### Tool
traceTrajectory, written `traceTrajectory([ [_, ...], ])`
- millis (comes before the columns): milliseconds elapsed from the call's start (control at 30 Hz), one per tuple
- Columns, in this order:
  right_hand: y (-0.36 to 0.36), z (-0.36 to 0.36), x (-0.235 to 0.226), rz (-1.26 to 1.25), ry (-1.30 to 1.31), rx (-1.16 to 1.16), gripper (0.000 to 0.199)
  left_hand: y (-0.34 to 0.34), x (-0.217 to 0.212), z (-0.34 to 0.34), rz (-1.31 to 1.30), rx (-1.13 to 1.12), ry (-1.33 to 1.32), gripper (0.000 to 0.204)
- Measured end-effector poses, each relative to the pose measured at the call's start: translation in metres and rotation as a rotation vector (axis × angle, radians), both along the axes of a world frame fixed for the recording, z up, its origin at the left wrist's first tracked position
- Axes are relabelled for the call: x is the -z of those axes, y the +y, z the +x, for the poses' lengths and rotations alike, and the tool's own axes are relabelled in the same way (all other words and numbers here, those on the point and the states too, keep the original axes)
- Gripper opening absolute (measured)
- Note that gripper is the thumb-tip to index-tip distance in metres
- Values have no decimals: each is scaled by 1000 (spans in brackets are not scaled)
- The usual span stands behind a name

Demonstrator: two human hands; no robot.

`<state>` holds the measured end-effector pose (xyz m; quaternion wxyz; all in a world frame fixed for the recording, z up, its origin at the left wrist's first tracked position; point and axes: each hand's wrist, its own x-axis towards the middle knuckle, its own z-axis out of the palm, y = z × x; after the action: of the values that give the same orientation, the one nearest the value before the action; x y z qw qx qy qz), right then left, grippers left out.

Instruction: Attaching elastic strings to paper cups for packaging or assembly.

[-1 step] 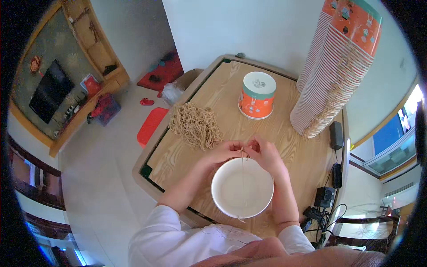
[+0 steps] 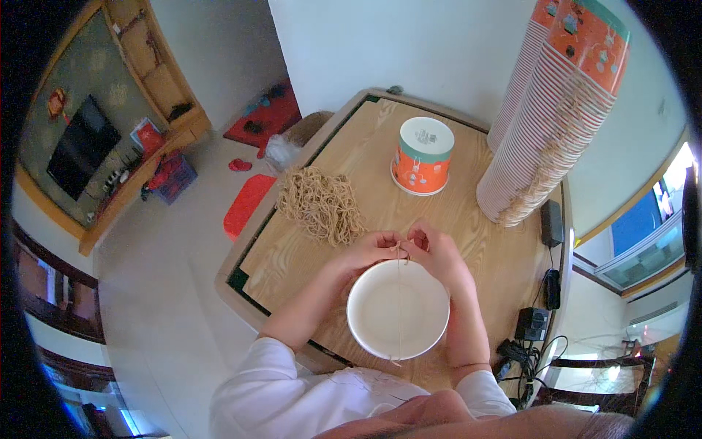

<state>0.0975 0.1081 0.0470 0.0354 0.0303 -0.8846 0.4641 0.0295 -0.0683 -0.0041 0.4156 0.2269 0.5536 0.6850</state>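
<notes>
A white paper tub (image 2: 380,316) stands mouth up on the table close to my body. Across its mouth runs a thin tan string (image 2: 399,307), with a short end sticking out at the near rim. At the far rim my left hand (image 2: 374,250) pinches the string. My right hand (image 2: 433,253) has its fingertips closed on the string too, touching the left ones. To the left, beyond my left hand, lies a tangled heap of tan string (image 2: 322,206). Past my hands an orange and green paper tub (image 2: 423,172) rests upside down.
A tall stack of nested tubs (image 2: 548,124), strands of string along its side, rises at the far right, another stack behind it. Black adapters and cables (image 2: 532,324) line the right table edge (image 2: 564,252). A red stool (image 2: 248,205) stands left of the table.
</notes>
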Motion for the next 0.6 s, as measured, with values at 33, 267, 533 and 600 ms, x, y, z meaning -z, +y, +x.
traceTrajectory([
  [33,2,2,-2,14,-9,-4,20,2,0,3,16,-29,3,24],
  [267,0,26,-18,36,120,-59,21,-1,19,26,26,-212,-36,10],
  [533,-30,32,-29,206,173,-58,26,-5,17,31,-71,-368,293,10],
  [600,-23,30,-18,138,152,-60,29,-7,13,32,-50,-374,268,11],
])
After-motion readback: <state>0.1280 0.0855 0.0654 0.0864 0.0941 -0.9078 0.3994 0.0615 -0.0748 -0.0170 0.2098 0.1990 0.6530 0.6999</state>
